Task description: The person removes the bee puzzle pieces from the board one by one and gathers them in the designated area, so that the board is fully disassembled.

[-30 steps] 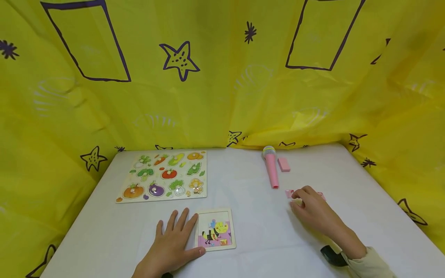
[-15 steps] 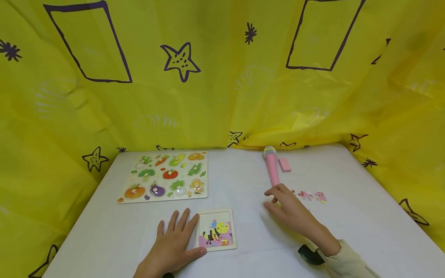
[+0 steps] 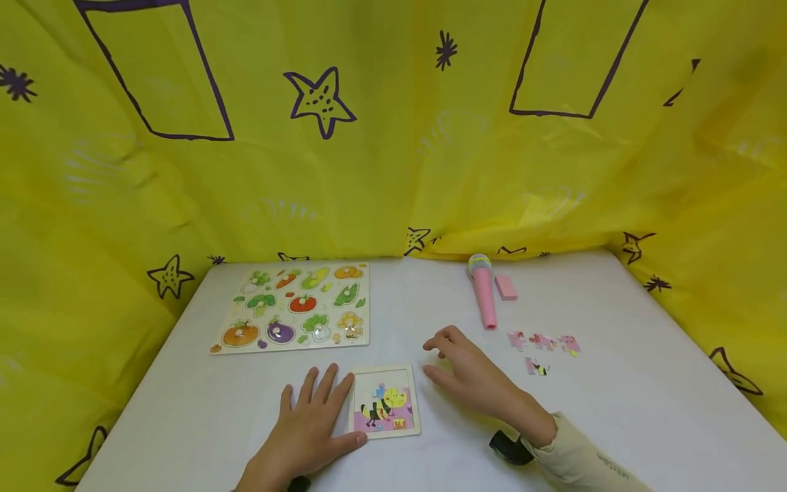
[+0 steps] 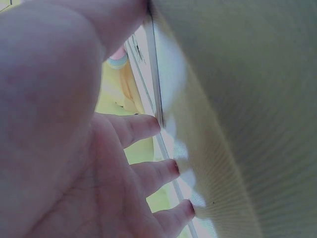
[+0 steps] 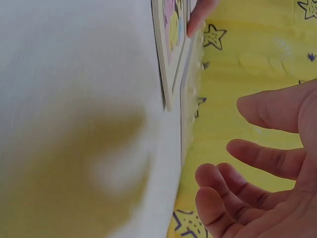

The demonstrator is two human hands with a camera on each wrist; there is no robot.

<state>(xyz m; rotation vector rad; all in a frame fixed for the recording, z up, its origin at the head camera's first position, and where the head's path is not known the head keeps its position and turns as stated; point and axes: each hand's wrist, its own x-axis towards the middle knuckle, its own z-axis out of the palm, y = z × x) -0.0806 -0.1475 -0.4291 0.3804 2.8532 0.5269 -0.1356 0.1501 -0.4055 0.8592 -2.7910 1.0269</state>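
A small square puzzle frame (image 3: 417, 403) lies on the white table, partly filled with a bee picture (image 3: 389, 411); its upper part shows bare backing. My left hand (image 3: 307, 424) rests spread at the frame's left side, thumb at the lower left corner and index fingertip near the upper left one. Just right of the frame hovers my right hand (image 3: 476, 383), fingers loosely bent. In the right wrist view nothing sits between that hand's thumb and fingers (image 5: 262, 153). Farther right are several loose jigsaw pieces: a pink row (image 3: 542, 342) and one with black and yellow (image 3: 537, 367).
At the back left lies a vegetable peg puzzle board (image 3: 292, 311). A pink toy microphone (image 3: 484, 297) and a pink block (image 3: 506, 288) lie at the back right. Yellow cloth (image 3: 381, 178) with dark drawings hangs behind and along the sides of the table (image 3: 449, 458).
My right hand has moved left from over the loose pieces to beside the puzzle frame, uncovering those pieces. The left hand has stayed at the frame.
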